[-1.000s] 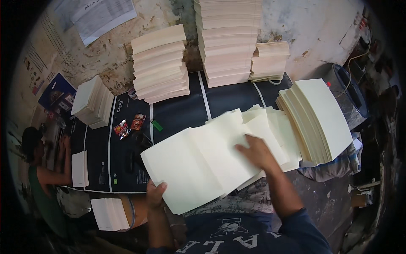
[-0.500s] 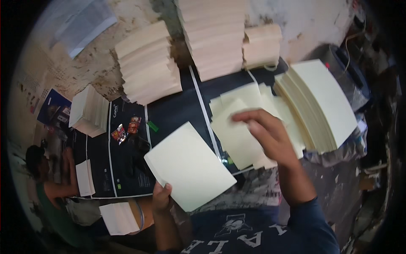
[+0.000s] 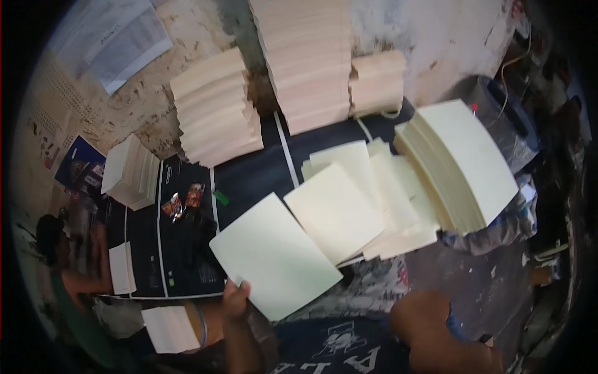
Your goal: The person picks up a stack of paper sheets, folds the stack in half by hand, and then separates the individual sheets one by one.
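Black tabletop [image 3: 252, 181] bears cream sheets [image 3: 336, 212] beside a stained wall [image 3: 199, 31].

- just the one view, from the left half of a head-worn fisheye pair, so you're basically up where the person's eyes are
- aimed down and forward across the dark tabletop [image 3: 246, 184], with the stained wall [image 3: 430, 68] up top
- pretty close in: own shirt front [image 3: 333, 346] sits at the bottom edge, left hand [image 3: 237, 298] just above
- super wide too, blacked-out corners and all
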Demonstrator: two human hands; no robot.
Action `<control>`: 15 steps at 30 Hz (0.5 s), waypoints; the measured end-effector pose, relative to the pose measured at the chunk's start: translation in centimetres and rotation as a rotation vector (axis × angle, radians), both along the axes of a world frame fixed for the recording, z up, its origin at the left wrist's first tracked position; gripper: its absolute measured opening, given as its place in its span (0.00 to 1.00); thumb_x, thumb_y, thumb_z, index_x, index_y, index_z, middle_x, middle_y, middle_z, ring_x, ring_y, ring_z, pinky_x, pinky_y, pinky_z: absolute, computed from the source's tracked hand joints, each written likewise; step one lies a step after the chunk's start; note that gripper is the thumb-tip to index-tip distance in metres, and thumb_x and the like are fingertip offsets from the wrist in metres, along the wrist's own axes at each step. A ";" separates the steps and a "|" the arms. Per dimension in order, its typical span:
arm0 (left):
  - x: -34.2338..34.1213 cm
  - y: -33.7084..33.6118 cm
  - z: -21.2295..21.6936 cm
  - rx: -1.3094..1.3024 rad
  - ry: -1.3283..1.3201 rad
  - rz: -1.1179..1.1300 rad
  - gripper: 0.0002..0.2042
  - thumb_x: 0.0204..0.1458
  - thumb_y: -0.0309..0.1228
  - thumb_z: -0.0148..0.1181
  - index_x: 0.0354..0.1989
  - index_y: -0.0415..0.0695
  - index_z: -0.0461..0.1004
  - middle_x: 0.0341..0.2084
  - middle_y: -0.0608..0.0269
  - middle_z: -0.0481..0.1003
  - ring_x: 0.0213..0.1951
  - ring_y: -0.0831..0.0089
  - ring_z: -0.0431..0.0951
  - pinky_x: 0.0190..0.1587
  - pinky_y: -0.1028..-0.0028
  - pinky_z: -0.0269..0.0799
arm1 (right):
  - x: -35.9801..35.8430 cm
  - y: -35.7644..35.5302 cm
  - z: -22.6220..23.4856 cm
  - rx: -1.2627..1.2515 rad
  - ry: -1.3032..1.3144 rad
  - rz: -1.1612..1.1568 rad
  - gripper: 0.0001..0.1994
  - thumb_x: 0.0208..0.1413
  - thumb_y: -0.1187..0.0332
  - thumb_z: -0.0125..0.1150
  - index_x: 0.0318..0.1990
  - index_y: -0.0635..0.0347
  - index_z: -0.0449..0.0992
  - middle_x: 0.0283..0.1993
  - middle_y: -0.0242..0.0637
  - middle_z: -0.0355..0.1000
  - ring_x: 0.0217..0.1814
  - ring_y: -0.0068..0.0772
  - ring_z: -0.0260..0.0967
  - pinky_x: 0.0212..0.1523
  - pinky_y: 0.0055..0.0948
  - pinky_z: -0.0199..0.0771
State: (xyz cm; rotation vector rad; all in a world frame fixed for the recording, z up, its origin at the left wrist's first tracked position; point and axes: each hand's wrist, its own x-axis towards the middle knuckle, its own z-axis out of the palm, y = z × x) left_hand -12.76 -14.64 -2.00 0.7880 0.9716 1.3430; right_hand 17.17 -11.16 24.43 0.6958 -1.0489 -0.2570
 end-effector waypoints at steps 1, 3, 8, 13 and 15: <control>0.1 0.2 -0.1 0.018 -0.030 0.017 0.31 0.58 0.31 0.54 0.67 0.34 0.50 0.60 0.52 0.64 0.60 0.61 0.66 0.63 0.61 0.59 | 0.2 -0.5 -0.7 -0.037 0.022 0.088 0.16 0.61 0.74 0.45 0.51 0.62 0.78 0.52 0.49 0.75 0.54 0.39 0.73 0.56 0.40 0.72; 1.1 0.7 1.4 0.013 -0.086 -0.027 0.30 0.59 0.31 0.53 0.67 0.34 0.50 0.60 0.52 0.64 0.60 0.61 0.66 0.63 0.61 0.59 | 5.0 -2.8 -6.5 -0.544 -0.417 0.954 0.07 0.57 0.67 0.52 0.31 0.61 0.69 0.31 0.36 0.65 0.32 0.34 0.66 0.33 0.34 0.65; 0.7 0.5 3.2 -0.011 -0.142 -0.006 0.29 0.59 0.30 0.53 0.67 0.35 0.52 0.60 0.50 0.64 0.59 0.60 0.68 0.62 0.59 0.62 | 0.6 5.4 -11.1 -1.827 -0.804 -0.224 0.10 0.57 0.66 0.61 0.33 0.66 0.75 0.36 0.47 0.74 0.36 0.48 0.74 0.38 0.36 0.73; -1.1 -0.2 4.4 0.046 0.010 -0.078 0.29 0.58 0.29 0.53 0.66 0.34 0.52 0.58 0.49 0.66 0.57 0.59 0.69 0.61 0.59 0.64 | -2.4 8.0 -16.2 -1.995 -1.603 -0.305 0.26 0.61 0.46 0.51 0.34 0.66 0.76 0.37 0.51 0.74 0.38 0.53 0.73 0.43 0.39 0.72; -1.8 -0.6 3.9 0.079 0.096 -0.128 0.28 0.58 0.29 0.53 0.66 0.34 0.53 0.58 0.48 0.66 0.57 0.59 0.70 0.60 0.59 0.64 | -2.8 7.7 -16.3 -2.004 -1.655 -0.276 0.29 0.62 0.43 0.48 0.32 0.67 0.75 0.34 0.53 0.74 0.38 0.55 0.72 0.42 0.42 0.71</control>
